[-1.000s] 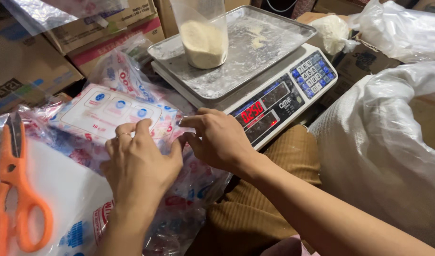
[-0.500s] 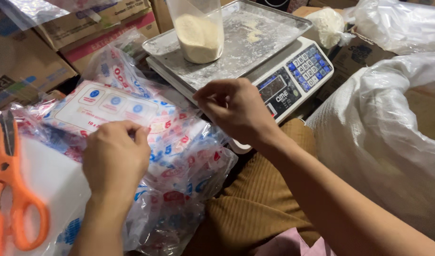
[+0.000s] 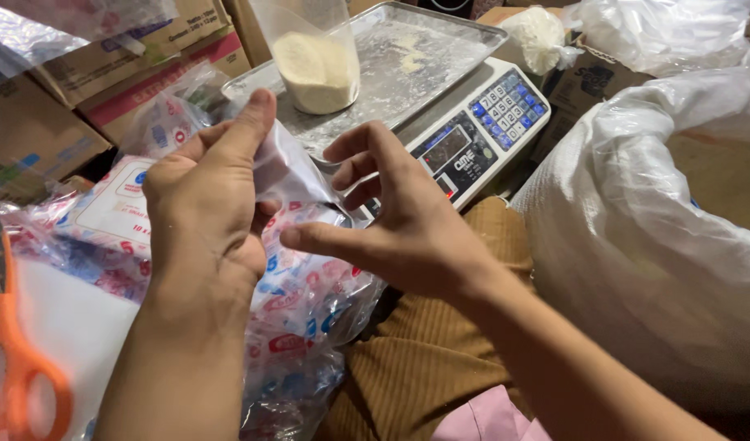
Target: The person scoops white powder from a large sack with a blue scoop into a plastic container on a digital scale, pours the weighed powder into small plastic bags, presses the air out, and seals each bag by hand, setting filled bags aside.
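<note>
My left hand (image 3: 207,204) is raised and pinches a small clear plastic bag (image 3: 289,171) between thumb and fingers. My right hand (image 3: 395,220) is beside it, its fingers spread and touching the bag's right edge. Below both hands lies a pack of printed plastic bags (image 3: 309,302) with red and blue marks. Behind them a digital scale (image 3: 465,139) carries a metal tray (image 3: 424,57), and on the tray stands a clear bag of pale powder (image 3: 313,69).
A large white sack (image 3: 660,212) with its mouth open fills the right side. Orange scissors (image 3: 11,359) lie at the left edge. Cardboard boxes (image 3: 105,65) stand behind at the left. My lap in brown ribbed cloth (image 3: 424,359) is below.
Both hands have lifted off the pack of printed bags. My left hand now holds up one clear bag taken from it, and my right hand has come to its edge.
</note>
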A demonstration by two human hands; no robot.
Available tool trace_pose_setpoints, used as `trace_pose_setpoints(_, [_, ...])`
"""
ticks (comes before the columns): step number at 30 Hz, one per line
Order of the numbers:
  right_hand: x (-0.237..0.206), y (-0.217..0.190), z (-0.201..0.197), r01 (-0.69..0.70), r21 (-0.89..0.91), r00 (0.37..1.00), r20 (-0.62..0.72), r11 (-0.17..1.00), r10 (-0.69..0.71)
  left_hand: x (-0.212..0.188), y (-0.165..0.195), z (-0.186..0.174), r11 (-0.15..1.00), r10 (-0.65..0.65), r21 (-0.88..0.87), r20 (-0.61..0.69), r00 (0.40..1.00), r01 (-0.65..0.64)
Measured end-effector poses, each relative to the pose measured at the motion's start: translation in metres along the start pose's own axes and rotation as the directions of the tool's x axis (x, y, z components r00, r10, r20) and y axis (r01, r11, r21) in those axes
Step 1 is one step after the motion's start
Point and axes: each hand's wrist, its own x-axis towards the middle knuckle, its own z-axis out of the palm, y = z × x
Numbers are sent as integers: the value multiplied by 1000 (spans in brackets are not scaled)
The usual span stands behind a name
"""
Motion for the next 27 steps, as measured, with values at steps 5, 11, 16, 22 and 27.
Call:
trace_pose_setpoints(5, [-1,-6,2,-11,-227,981,-194,974,-34,-6,1,5,989,147,16,85,985,-149])
trace_pose_setpoints(11, [3,-2,-37,-219,550,951,-65,806,303,3,-16,-5,986,102,101,271,957,-134])
trace_pose_setpoints(16, [0,-9,-73,-250,870,953,143,425,267,12,-48,-5,917,-51,380,415,908,-122])
trace_pose_setpoints(22, [-5,1,-102,-139,939,857,-45,314,513,19,-62,-14,938,-347,235,581,736,257])
trace_pose_setpoints(27, [-15,26,-125,-98,929,775,-154,357,613,13,-60,-10,947,-313,131,578,753,293])
